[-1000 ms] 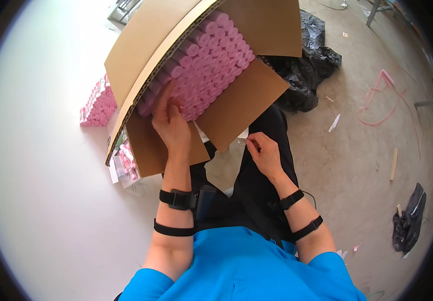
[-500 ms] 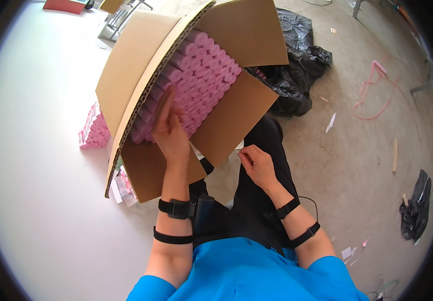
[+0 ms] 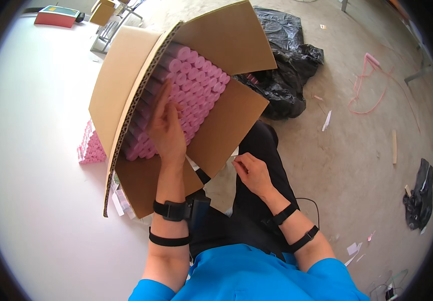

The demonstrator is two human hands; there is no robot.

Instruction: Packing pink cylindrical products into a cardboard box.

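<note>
A cardboard box lies tilted with its mouth toward me, its flaps spread. Inside are tightly stacked rows of pink tubes with their round ends facing out. My left hand reaches into the mouth with fingers stretched out along the tubes at the left side; whether it presses on them I cannot tell. Just off the corner of the near right flap, my right hand is closed in a pinch. Something white shows beside its fingertips, but what they hold, if anything, is too small to make out.
Under the box is a white tabletop, with another pile of pink tubes behind it. Black plastic sheeting lies on the floor beyond the flaps. Pink strapping, a wood strip and a black bag lie at right.
The whole scene has shifted slightly left and down in the picture. Both hands keep nearly the same pose, the left among the tubes, the right pinched near the flap.
</note>
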